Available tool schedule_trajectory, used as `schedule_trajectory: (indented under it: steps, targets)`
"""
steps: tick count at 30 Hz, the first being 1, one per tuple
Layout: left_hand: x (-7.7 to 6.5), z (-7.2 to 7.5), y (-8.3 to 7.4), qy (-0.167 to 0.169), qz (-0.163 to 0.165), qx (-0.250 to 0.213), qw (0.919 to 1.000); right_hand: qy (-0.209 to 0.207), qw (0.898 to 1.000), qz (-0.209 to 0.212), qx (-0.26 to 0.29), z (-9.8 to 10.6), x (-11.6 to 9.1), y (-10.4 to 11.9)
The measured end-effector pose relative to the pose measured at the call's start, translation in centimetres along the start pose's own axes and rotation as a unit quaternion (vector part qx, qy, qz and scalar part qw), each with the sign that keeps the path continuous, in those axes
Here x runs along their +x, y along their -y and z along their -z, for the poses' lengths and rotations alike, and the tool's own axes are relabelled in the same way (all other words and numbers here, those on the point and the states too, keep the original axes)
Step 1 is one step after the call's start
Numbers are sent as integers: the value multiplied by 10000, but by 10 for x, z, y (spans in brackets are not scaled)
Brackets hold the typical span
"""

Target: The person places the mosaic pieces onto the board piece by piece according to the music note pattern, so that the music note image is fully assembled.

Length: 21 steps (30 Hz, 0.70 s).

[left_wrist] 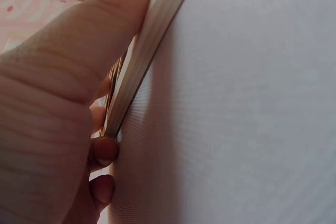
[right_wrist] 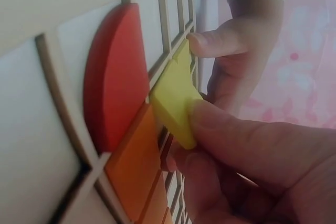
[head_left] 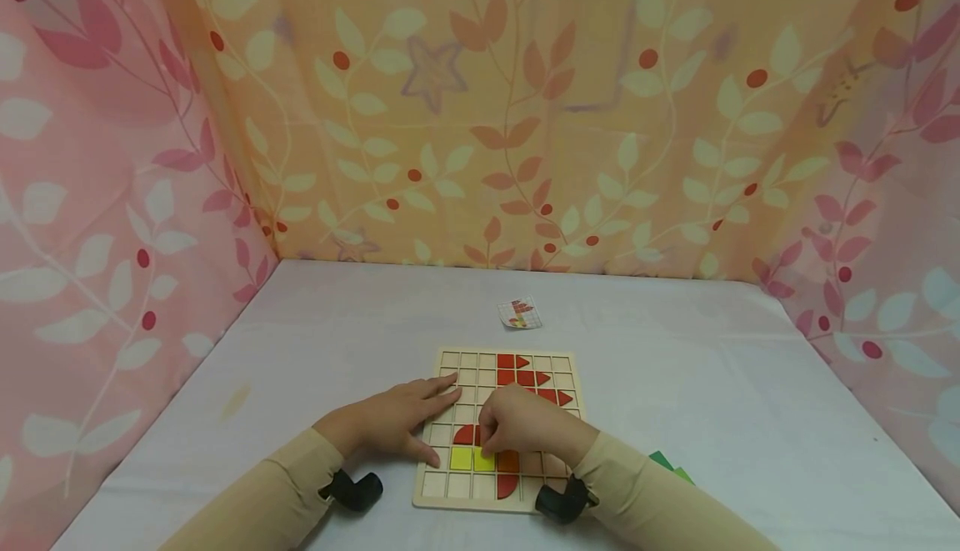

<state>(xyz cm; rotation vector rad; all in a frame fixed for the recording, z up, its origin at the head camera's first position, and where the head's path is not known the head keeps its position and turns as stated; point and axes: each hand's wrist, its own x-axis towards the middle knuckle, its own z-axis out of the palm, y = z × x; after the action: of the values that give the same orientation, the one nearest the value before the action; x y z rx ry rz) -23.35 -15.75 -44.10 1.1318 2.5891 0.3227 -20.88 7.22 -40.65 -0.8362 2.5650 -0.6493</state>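
Observation:
A wooden grid board (head_left: 457, 486) lies on the white table. My left hand (head_left: 393, 419) rests on its left edge with fingers spread, the thumb near the lower left cells. My right hand (head_left: 525, 422) pinches a yellow square tile (right_wrist: 176, 95) between thumb and finger. That tile is tilted over a cell beside an orange tile (head_left: 508, 461). A second yellow square (head_left: 461, 458) sits just left of it. Below the orange tile is a red rounded piece (head_left: 507, 486), and another red rounded piece (head_left: 465, 434) lies above the yellow squares. My right hand hides the board's middle.
Red squares and triangles (head_left: 506, 362) fill cells in the board's upper rows. Behind the board lies a small pattern card (head_left: 520, 314). Green pieces (head_left: 662, 459) lie right of the board, partly behind my right sleeve. A patterned curtain (head_left: 480, 117) stands around the table.

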Motion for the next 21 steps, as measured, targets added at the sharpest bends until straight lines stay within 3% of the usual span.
schedule_trajectory:
  steps: [13,21]
  targets:
    - [-1,1,-1,3,-40,76,10000,30,9994,328,-133,1,1,-4]
    - [-1,1,-1,14,1,83,10000,-57,9982,550,216,22,-17,-23]
